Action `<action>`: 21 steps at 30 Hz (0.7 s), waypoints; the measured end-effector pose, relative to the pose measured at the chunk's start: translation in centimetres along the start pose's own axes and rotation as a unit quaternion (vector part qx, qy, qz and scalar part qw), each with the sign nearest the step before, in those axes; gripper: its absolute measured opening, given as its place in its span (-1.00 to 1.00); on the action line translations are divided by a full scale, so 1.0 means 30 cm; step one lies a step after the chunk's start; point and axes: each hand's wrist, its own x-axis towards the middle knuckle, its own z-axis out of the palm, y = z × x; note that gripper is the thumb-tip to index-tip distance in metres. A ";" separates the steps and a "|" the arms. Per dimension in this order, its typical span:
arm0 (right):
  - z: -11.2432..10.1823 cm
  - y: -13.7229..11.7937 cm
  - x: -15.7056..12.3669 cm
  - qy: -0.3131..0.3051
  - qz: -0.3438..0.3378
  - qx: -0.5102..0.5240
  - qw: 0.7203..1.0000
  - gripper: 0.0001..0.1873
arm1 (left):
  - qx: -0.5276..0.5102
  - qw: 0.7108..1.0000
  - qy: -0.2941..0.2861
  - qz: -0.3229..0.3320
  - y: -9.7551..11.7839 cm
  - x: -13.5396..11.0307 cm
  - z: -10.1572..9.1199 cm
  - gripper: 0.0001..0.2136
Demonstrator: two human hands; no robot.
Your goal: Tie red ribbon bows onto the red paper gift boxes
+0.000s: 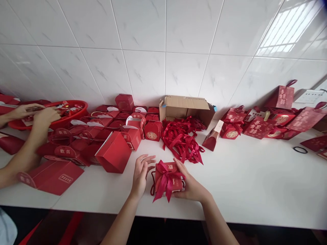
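A small red gift box [175, 184] stands on the white table in front of me, with a satin ribbon bow [166, 182] tied across its front and dark red cord handles at its sides. My right hand [190, 185] holds the box from the right, thumb side at the top edge and fingers near the bottom. To the left of the box, my left hand [140, 175] is open, its fingers spread close to the box's upper left corner and holding nothing. Just beyond lies a heap of red ribbons [182, 137], spilling out of a cardboard box [187, 101] lying on its side.
Many red boxes [114, 153] crowd the left half. A co-worker's hands [46, 115] reach into a red basin [83, 108] of small packets. Finished-looking boxes with bows [258, 127] stand at the right, near a black ring [300, 149]. A tiled wall [143, 27] rises behind.
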 end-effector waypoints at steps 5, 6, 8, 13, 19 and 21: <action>0.006 -0.039 -0.070 -0.001 0.012 0.005 1.000 0.19 | 0.053 0.998 0.018 0.009 -0.007 -0.090 -0.045 -0.66; -0.001 -0.038 -0.104 0.000 0.020 0.009 1.000 0.18 | 0.078 0.996 0.043 0.029 0.000 -0.106 -0.059 -0.67; -0.030 -0.020 -0.182 0.027 0.049 0.025 0.998 0.17 | 0.121 0.981 0.130 0.075 0.017 -0.127 -0.096 -0.68; -0.192 0.077 -0.356 0.402 0.243 -0.076 0.879 0.26 | 0.238 0.887 0.350 0.186 0.053 -0.114 -0.233 -0.51; -0.273 0.177 -0.439 0.558 0.388 -0.178 0.711 0.35 | 0.393 0.820 0.375 0.181 0.093 -0.032 -0.342 -0.30; -0.215 0.209 -0.423 0.522 0.371 -0.215 0.738 0.16 | 0.426 0.809 0.360 0.185 0.108 0.008 -0.351 -0.30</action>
